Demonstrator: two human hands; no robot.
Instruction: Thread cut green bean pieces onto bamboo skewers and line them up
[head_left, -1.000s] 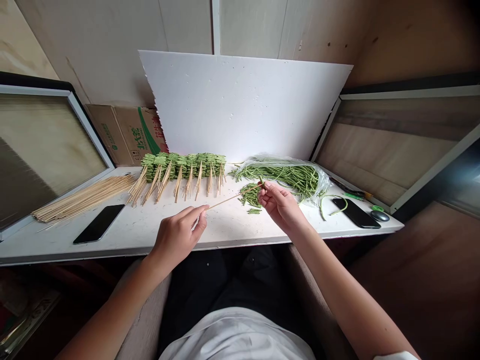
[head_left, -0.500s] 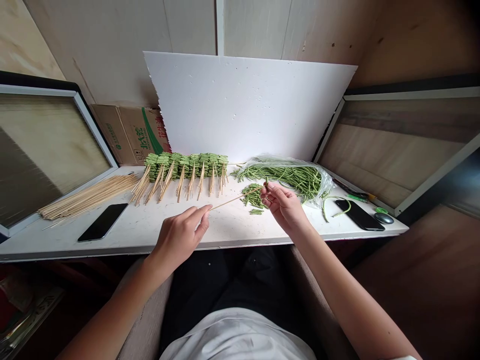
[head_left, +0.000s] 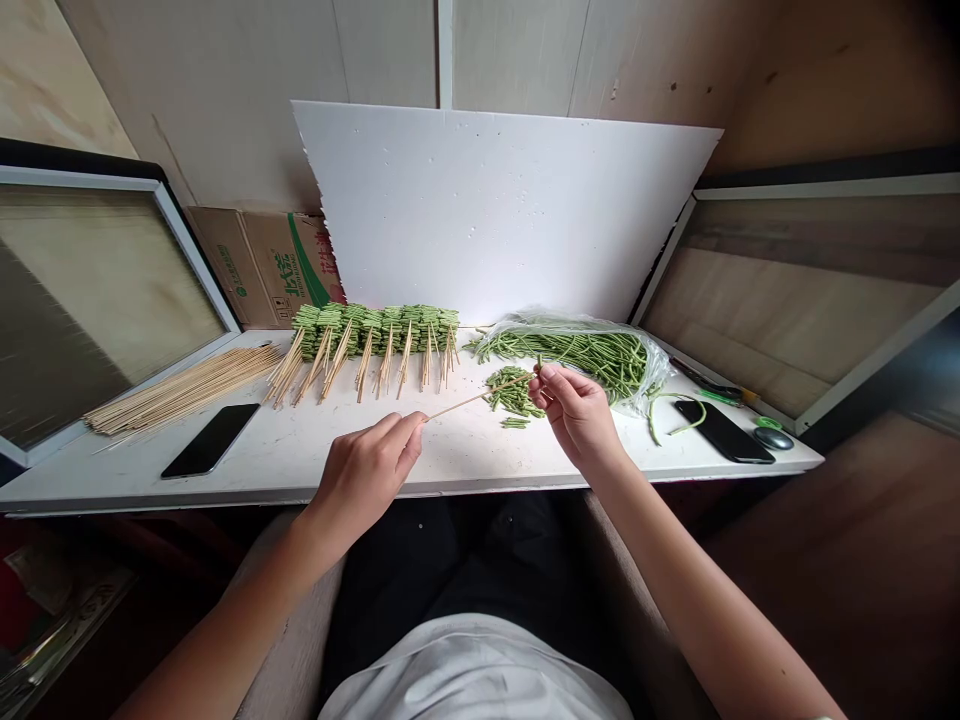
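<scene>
My left hand (head_left: 373,462) pinches the near end of a thin wooden skewer (head_left: 465,402) above the white table. At the skewer's far end, my right hand (head_left: 576,412) holds a short green bean piece (head_left: 539,362) between thumb and fingertips. Just left of that hand lies a small pile of cut bean pieces (head_left: 511,392), with a few more pieces (head_left: 515,423) in front. Behind are long green beans (head_left: 592,352) in a clear plastic bag. Several skewered bean bundles (head_left: 375,330) stand in a row at the back left, their sticks towards me.
Loose skewers (head_left: 180,390) lie at the left of the white table (head_left: 465,465), near a black phone (head_left: 210,440). Another phone (head_left: 724,432), a mouse (head_left: 772,438) and a loose bean (head_left: 654,420) are at the right. A white board (head_left: 495,210) and a carton (head_left: 255,262) stand behind.
The view has shifted slightly. Both hands keep nearly the same pose, with the skewer and bean piece still between them.
</scene>
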